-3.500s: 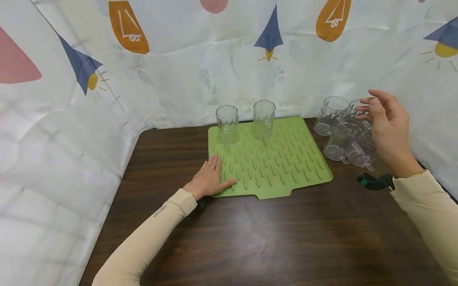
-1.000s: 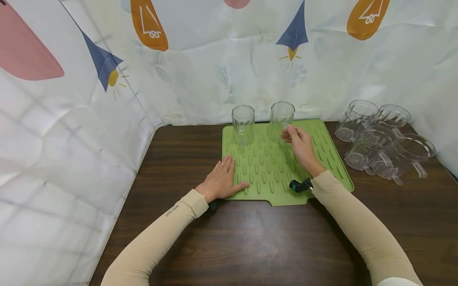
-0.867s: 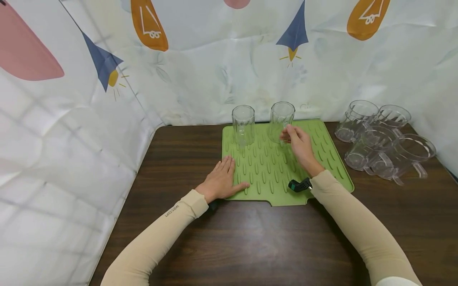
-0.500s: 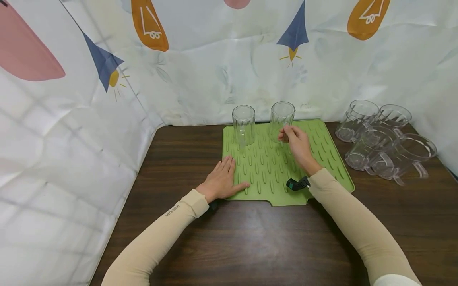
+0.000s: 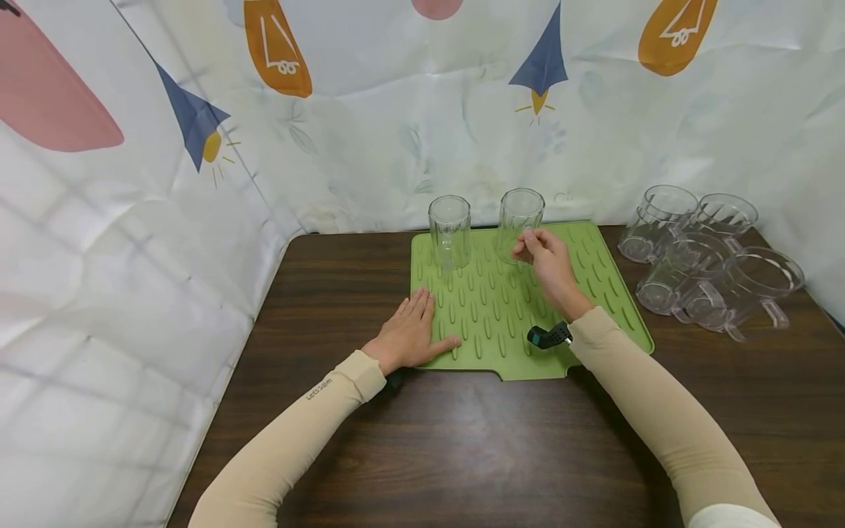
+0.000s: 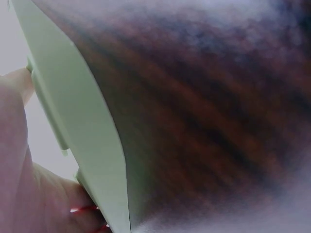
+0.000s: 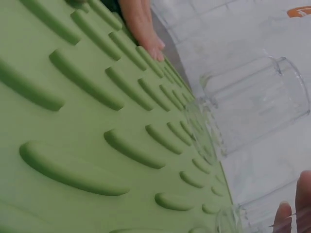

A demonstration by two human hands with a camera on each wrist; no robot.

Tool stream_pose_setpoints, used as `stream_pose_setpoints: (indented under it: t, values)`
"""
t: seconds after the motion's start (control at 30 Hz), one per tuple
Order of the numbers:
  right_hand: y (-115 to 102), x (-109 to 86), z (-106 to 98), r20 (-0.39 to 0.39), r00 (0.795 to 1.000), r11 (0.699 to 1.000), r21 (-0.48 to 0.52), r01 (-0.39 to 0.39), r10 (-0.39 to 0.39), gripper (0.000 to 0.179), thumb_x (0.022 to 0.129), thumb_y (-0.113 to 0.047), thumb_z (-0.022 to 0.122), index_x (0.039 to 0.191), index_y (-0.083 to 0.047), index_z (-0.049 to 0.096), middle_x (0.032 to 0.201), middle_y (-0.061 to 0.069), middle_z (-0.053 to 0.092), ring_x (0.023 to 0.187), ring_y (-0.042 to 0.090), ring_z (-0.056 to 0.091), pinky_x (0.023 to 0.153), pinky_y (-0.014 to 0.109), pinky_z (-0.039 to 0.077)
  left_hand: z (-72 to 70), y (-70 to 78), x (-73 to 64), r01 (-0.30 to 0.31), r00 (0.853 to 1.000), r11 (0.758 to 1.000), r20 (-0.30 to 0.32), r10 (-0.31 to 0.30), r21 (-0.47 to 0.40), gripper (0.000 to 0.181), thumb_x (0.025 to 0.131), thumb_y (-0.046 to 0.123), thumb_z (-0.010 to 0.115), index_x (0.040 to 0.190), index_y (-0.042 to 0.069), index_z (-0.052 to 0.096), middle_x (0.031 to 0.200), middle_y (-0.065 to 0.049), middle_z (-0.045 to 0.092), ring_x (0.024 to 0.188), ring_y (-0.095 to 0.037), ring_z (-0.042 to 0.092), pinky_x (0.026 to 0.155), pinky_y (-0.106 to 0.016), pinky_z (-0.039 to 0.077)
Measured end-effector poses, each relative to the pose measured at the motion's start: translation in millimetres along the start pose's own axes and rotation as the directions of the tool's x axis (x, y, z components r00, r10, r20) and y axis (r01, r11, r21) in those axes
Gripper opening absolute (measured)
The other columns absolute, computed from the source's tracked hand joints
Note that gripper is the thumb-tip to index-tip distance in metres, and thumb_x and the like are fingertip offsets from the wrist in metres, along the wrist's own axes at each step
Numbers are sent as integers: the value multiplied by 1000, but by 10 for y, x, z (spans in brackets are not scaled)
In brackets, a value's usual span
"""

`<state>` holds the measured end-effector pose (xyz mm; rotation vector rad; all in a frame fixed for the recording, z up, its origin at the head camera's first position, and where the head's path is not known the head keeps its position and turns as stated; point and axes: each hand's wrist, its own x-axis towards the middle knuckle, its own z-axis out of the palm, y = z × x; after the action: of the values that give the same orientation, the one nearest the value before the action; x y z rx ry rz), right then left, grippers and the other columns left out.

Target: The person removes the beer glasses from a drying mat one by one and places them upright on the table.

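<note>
1. The left hand (image 5: 405,334) lies spread out flat on the left edge of the green mat (image 5: 488,326).
2. The right hand (image 5: 549,262) pinches a clear mug (image 5: 519,209) on its near side. That mug stands upright at the back of the mat.
3. A second mug (image 5: 450,227) stands near it, to the left.
4. Four more mugs (image 5: 689,257) stand close together on the brown worktop (image 5: 462,447), right of the mat.

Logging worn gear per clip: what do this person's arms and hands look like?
The left sleeve is beige with dark lettering; the right sleeve, also beige, meets white cloth higher up. The left hand and right hand are ungloved. A black-and-green device sits at the right wrist.
</note>
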<state>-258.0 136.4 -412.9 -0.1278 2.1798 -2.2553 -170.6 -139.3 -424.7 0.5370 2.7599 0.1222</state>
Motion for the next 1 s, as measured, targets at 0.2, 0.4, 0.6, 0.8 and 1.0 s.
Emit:
stream_pose_setpoints:
  t: [0.2,0.4,0.6,0.8,1.0]
  values:
    - [-10,-8,-16,-9,1000,1000,-15,-3,3,39,111,-34,45,119,2,57,89,-10,65,89,6,66,98,28,54,21,-12,12,4,1000,1000,-2,-4,1,102,101,75,37,166,1,12,175,-18,5,165,-30,3,136,-46,13]
    - [-25,-30,-21,-11,1000,1000,-10,-1,1,37,111,-34,46,116,1,58,88,-10,65,88,6,66,95,25,56,19,-5,2,7,1000,1000,-1,-7,-3,102,101,75,37,166,1,11,176,-18,4,165,-29,2,136,-46,13]
    - [-55,-68,-31,-5,1000,1000,-8,7,-7,25,111,-33,47,107,-12,60,88,-9,65,87,6,66,93,25,56,16,5,-7,4,1000,1000,2,-4,-2,102,101,75,37,166,1,10,176,-18,4,165,-29,2,136,-46,12]
    - [-84,-114,-50,1,1000,1000,-16,23,-23,24,111,-33,46,105,-15,60,87,-10,65,87,6,65,93,26,56,17,7,-12,1,1000,1000,7,-1,2,103,100,76,36,166,1,10,176,-18,3,165,-30,2,136,-46,12]
    - [-116,-159,-72,-1,1000,999,-40,30,-30,25,111,-33,46,105,-14,61,89,-9,65,88,7,65,93,28,57,2,8,-21,1,1000,1000,11,-1,10,103,101,75,36,166,1,9,176,-18,3,165,-30,2,136,-47,11]
